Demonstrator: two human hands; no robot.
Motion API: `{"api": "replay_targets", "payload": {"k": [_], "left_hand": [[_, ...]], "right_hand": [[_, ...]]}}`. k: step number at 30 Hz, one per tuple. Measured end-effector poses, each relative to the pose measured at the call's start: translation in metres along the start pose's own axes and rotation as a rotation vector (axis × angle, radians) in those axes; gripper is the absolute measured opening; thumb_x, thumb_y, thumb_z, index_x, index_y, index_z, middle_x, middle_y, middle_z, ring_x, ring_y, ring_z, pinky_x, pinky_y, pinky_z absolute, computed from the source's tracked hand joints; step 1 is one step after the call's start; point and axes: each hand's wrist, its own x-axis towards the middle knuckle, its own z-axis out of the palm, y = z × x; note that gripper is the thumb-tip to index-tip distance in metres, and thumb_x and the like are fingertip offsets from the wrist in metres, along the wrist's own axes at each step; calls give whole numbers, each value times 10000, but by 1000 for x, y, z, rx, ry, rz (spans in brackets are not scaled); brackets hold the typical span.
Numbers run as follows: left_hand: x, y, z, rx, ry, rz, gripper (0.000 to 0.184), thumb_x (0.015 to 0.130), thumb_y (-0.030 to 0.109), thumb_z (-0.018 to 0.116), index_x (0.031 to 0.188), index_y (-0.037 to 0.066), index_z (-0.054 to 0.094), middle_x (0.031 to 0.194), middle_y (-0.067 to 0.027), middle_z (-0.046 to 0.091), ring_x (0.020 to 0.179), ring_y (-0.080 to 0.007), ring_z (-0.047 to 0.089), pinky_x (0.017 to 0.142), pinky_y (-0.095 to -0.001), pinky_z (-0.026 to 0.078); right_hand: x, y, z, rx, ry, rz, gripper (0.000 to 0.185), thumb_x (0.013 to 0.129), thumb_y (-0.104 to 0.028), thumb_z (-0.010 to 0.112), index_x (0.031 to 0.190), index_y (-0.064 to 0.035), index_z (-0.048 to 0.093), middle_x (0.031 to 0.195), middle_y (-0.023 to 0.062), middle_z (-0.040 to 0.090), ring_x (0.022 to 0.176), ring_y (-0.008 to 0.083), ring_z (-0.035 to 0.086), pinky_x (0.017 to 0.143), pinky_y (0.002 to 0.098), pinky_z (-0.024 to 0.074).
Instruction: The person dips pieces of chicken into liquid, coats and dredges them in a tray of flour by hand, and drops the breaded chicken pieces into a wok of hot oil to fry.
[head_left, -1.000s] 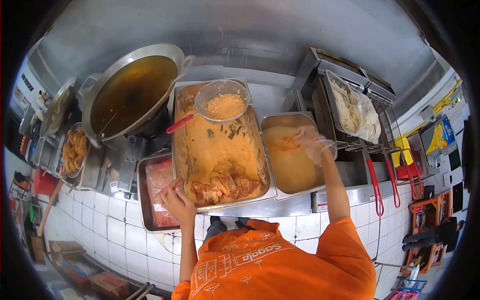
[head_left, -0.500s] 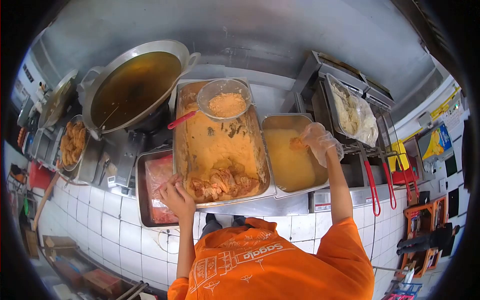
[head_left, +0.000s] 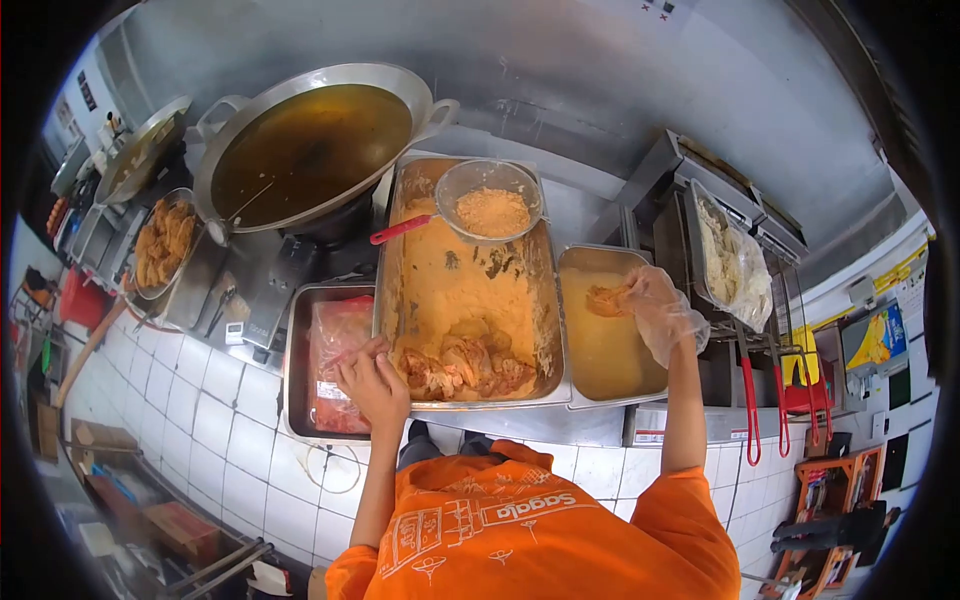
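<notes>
My right hand, in a clear plastic glove, is closed on a piece of coated meat over a metal pan of cloudy yellowish liquid. Whether the piece touches the liquid is hard to tell. My bare left hand is open, fingers loosely bent, beside the near left corner of the big flour tray. Several flour-dusted meat pieces lie at that tray's near end. A sieve with a red handle rests across its far end, with orange crumbs inside.
Left of the tray, a pan holds bagged red meat. Behind it stands a large wok of oil. Fried pieces fill a dish at far left. Red-handled fryer baskets and a bagged pale mass are at right.
My view has shifted, moving the counter slightly right in the picture. My gloved right hand still holds the coated piece over the liquid; my left hand stays by the tray corner.
</notes>
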Motion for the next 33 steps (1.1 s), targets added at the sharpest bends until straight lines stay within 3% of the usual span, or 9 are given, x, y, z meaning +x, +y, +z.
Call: {"api": "replay_targets", "payload": {"k": [3, 6, 8, 11, 14, 17, 24, 33], "left_hand": [[0, 2, -1, -28, -18, -40, 215, 977, 139, 510, 1106, 69, 667, 1119, -33, 709, 1122, -284, 541, 1128, -526, 246], [1, 0, -1, 7, -8, -5, 231, 985, 138, 490, 1103, 70, 677, 1127, -46, 713, 1106, -276, 543, 1090, -478, 283], [0, 0, -3, -24, -24, -8, 208, 964, 125, 513, 1092, 83, 671, 1114, -31, 710, 1105, -278, 535, 1110, -518, 256], [1, 0, -4, -15, -32, 7, 198, 947, 114, 526, 1083, 88, 668, 1105, -19, 709, 1100, -282, 531, 1122, -543, 241], [1, -2, -4, 23, -56, 24, 200, 944, 129, 550, 1101, 101, 670, 1132, -26, 691, 1118, -292, 529, 1127, -558, 248], [2, -2, -5, 85, -121, 21, 234, 934, 141, 588, 1155, 126, 665, 1153, -43, 657, 1184, -298, 528, 1128, -582, 251], [0, -1, -8, 75, -138, -1, 279, 905, 118, 608, 1181, 129, 648, 1159, -35, 659, 1231, -304, 515, 1149, -581, 232], [14, 8, -14, 82, -244, 3, 328, 871, 102, 660, 1198, 136, 651, 1172, 4, 669, 1229, -273, 524, 1164, -587, 251]], "right_hand": [[-19, -36, 19, -153, -64, -232, 207, 751, -202, 784, 877, -64, 697, 880, 96, 672, 834, 216, 625, 745, 327, 491], [-5, -23, 71, -123, -267, -370, 216, 764, -208, 774, 914, -67, 711, 898, 114, 684, 858, 237, 648, 765, 336, 513], [1, 6, 120, -293, -301, -441, 225, 794, -228, 749, 973, -92, 743, 908, 128, 695, 895, 251, 668, 802, 349, 531], [1, 16, 142, -532, -670, -438, 238, 845, -229, 704, 1053, -129, 761, 952, 139, 704, 925, 269, 680, 830, 354, 540], [11, 1, 146, -376, -546, -215, 323, 919, -247, 652, 1191, -75, 685, 1101, 152, 730, 1103, 250, 675, 917, 386, 534], [41, 8, 178, -353, -479, -119, 330, 929, -245, 640, 1211, -78, 671, 1119, 154, 718, 1115, 253, 664, 926, 388, 526], [139, 57, 287, -574, -364, -159, 346, 952, -242, 611, 1258, -82, 638, 1159, 157, 689, 1142, 260, 638, 948, 392, 509], [249, 87, 356, -701, -230, -186, 368, 983, -237, 573, 1319, -89, 596, 1210, 161, 653, 1177, 268, 606, 976, 397, 487]]}}
